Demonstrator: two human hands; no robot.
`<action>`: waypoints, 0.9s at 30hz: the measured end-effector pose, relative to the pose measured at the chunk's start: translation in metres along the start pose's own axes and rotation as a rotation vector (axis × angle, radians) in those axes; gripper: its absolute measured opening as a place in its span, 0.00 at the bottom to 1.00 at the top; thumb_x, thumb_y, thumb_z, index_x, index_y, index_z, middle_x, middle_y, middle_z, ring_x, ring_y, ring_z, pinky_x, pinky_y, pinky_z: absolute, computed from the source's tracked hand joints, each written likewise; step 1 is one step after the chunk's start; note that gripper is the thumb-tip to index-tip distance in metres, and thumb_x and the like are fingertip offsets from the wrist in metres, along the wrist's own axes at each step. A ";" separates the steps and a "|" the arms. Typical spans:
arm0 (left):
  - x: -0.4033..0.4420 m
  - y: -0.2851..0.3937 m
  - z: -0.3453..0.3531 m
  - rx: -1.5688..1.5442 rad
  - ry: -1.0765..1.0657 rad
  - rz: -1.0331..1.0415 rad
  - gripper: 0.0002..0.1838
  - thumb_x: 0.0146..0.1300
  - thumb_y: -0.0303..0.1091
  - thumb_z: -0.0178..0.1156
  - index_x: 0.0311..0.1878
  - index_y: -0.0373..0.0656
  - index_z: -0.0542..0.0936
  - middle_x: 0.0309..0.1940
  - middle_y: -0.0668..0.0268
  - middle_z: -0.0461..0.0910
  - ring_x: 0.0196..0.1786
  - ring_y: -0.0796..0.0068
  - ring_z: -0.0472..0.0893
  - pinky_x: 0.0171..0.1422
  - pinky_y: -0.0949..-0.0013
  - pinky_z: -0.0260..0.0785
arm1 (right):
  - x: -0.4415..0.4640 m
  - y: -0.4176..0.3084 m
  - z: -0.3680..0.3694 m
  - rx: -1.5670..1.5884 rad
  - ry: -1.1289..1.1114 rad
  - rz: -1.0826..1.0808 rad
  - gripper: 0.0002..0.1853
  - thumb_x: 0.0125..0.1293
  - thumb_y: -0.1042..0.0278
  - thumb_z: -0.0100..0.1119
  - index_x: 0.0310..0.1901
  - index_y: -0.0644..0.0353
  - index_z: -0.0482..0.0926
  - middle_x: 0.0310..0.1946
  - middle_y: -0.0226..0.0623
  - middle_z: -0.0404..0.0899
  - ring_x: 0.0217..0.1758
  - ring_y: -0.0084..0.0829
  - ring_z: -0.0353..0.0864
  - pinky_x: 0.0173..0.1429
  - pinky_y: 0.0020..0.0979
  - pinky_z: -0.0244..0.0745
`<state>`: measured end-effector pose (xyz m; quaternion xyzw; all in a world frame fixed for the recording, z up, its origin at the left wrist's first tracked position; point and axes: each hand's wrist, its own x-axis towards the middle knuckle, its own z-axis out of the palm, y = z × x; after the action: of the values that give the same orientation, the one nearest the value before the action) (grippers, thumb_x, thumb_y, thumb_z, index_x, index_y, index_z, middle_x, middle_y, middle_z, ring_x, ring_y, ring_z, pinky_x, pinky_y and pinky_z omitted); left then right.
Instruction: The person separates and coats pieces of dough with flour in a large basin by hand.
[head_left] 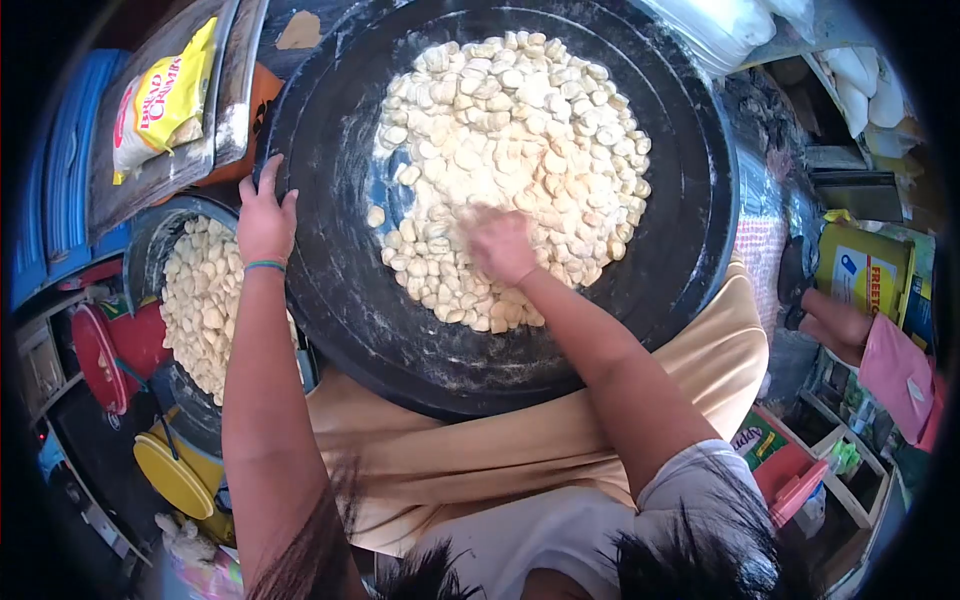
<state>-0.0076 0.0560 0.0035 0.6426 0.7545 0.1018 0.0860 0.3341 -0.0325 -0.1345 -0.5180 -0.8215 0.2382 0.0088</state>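
Observation:
A wide black basin [330,300] holds a heap of small, pale, floury dough-like pieces [590,190], with loose powder [470,185] over the middle. My right hand [500,245] touches the near-left part of the heap. It is smeared by motion, so its finger positions are unclear. At the basin's left rim, my left hand [266,222] grips the edge, thumb towards the inside. A second, smaller tub [140,255] with similar pieces [205,300] stands to the left, partly behind my left forearm.
A yellow bread crumbs bag [172,100] lies on a board [228,90] at upper left. Red [95,355] and yellow [172,470] lidded containers stand lower left. Another person's leg [838,325] shows at right, near a yellow-green container [865,270]. White bags [715,30] sit behind the basin.

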 end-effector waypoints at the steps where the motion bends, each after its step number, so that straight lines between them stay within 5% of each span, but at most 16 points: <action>1: 0.000 0.000 0.000 0.007 0.001 0.000 0.29 0.60 0.37 0.61 0.65 0.66 0.66 0.59 0.49 0.66 0.52 0.45 0.77 0.54 0.53 0.72 | 0.009 0.019 -0.023 0.123 -0.022 0.327 0.26 0.60 0.58 0.58 0.61 0.52 0.70 0.71 0.43 0.56 0.74 0.43 0.52 0.71 0.64 0.44; 3: -0.005 0.000 0.000 0.028 -0.011 -0.024 0.29 0.60 0.37 0.61 0.65 0.66 0.65 0.59 0.49 0.66 0.52 0.45 0.77 0.54 0.53 0.72 | 0.021 0.057 -0.038 0.057 0.376 0.708 0.30 0.58 0.57 0.60 0.61 0.58 0.68 0.68 0.44 0.59 0.72 0.44 0.56 0.70 0.61 0.48; 4: -0.004 0.003 -0.001 0.040 -0.017 -0.041 0.29 0.60 0.38 0.61 0.65 0.66 0.65 0.59 0.49 0.66 0.52 0.45 0.77 0.54 0.52 0.72 | 0.022 0.067 -0.029 -0.140 0.805 0.737 0.30 0.56 0.57 0.61 0.58 0.61 0.70 0.66 0.44 0.63 0.69 0.45 0.59 0.69 0.58 0.52; 7: -0.003 0.004 0.000 0.045 -0.014 -0.035 0.29 0.60 0.38 0.61 0.65 0.66 0.65 0.60 0.49 0.66 0.51 0.45 0.77 0.53 0.52 0.73 | 0.038 0.071 -0.015 -0.414 0.763 0.632 0.19 0.53 0.63 0.62 0.47 0.58 0.75 0.58 0.44 0.68 0.62 0.46 0.66 0.64 0.50 0.59; 11: -0.002 0.001 -0.002 0.059 -0.029 -0.037 0.30 0.60 0.38 0.61 0.65 0.67 0.65 0.61 0.50 0.66 0.50 0.46 0.78 0.52 0.52 0.73 | 0.044 0.058 -0.025 0.033 0.449 0.155 0.11 0.53 0.73 0.58 0.39 0.53 0.78 0.46 0.38 0.75 0.53 0.44 0.72 0.59 0.42 0.67; 14: -0.002 0.001 -0.001 0.063 -0.031 -0.049 0.30 0.60 0.38 0.62 0.65 0.68 0.65 0.61 0.51 0.66 0.50 0.46 0.78 0.52 0.52 0.73 | 0.052 0.052 -0.057 0.264 0.446 0.052 0.09 0.53 0.75 0.58 0.38 0.54 0.78 0.42 0.34 0.76 0.47 0.41 0.75 0.52 0.40 0.72; 17: -0.002 0.000 0.001 0.054 -0.002 -0.038 0.30 0.59 0.38 0.62 0.65 0.68 0.65 0.60 0.51 0.67 0.50 0.46 0.78 0.52 0.52 0.73 | 0.079 0.073 -0.077 0.677 0.664 0.417 0.12 0.56 0.71 0.59 0.43 0.60 0.78 0.31 0.38 0.79 0.30 0.29 0.78 0.38 0.29 0.74; 18: -0.002 -0.001 0.001 0.054 -0.001 -0.035 0.30 0.59 0.38 0.62 0.65 0.68 0.65 0.60 0.51 0.67 0.50 0.46 0.78 0.52 0.52 0.73 | 0.095 0.092 -0.070 0.937 0.803 0.442 0.16 0.55 0.70 0.61 0.47 0.59 0.77 0.32 0.38 0.81 0.30 0.28 0.78 0.38 0.29 0.74; 20: -0.001 -0.002 0.001 0.049 0.003 -0.030 0.30 0.59 0.38 0.63 0.64 0.68 0.65 0.60 0.51 0.67 0.50 0.46 0.78 0.52 0.52 0.73 | 0.099 0.088 -0.091 0.740 0.646 0.481 0.18 0.55 0.68 0.62 0.49 0.57 0.77 0.43 0.40 0.79 0.42 0.31 0.79 0.47 0.33 0.74; 23: -0.002 -0.002 0.001 0.039 0.005 -0.026 0.30 0.59 0.37 0.63 0.64 0.68 0.66 0.60 0.51 0.67 0.50 0.46 0.78 0.52 0.52 0.73 | 0.101 0.053 -0.075 -0.162 0.744 0.352 0.18 0.55 0.64 0.63 0.49 0.54 0.78 0.54 0.41 0.73 0.56 0.39 0.72 0.59 0.41 0.67; 27: -0.003 0.003 -0.006 -0.020 -0.020 -0.049 0.29 0.59 0.38 0.62 0.64 0.66 0.66 0.58 0.51 0.68 0.53 0.47 0.76 0.53 0.53 0.72 | 0.074 0.025 -0.020 -0.282 0.458 0.182 0.19 0.55 0.64 0.62 0.50 0.52 0.78 0.60 0.39 0.67 0.63 0.46 0.64 0.66 0.46 0.59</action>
<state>-0.0061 0.0529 0.0096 0.6241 0.7680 0.1010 0.1024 0.3258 0.0474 -0.1436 -0.6262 -0.7731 -0.0017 0.1006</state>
